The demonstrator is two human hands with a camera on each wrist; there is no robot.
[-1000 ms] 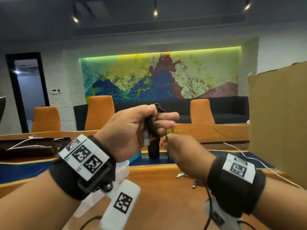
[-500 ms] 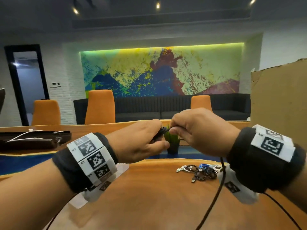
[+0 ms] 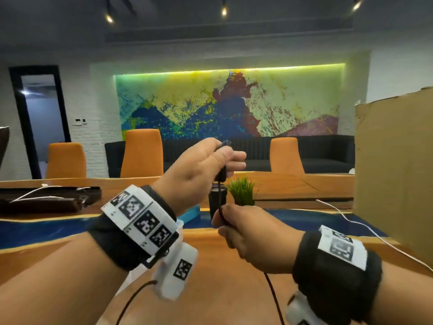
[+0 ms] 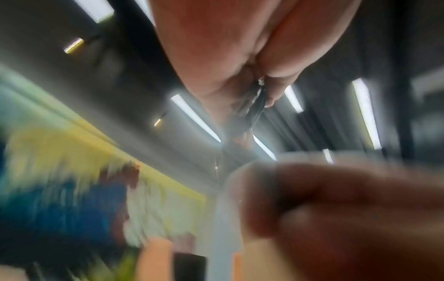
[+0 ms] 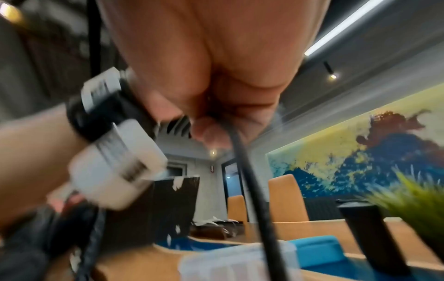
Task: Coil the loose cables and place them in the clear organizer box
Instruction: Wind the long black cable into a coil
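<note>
Both hands pinch the black cable: left hand above, right hand directly below.

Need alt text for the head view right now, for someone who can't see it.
Left hand holds a coiled black cable raised; right hand pinches the strand below it. Beneath lie an orange wooden table, a potted plant and a cardboard box.

The cable is black. Wrist straps are black too — their tags white with black square codes. The counter is orange-brown wood with a deep blue band edged in yellow. Chairs are orange, the sofa dark, the plant green. The mural mixes yellow, green, blue and dark red — its top edge lit green.
</note>
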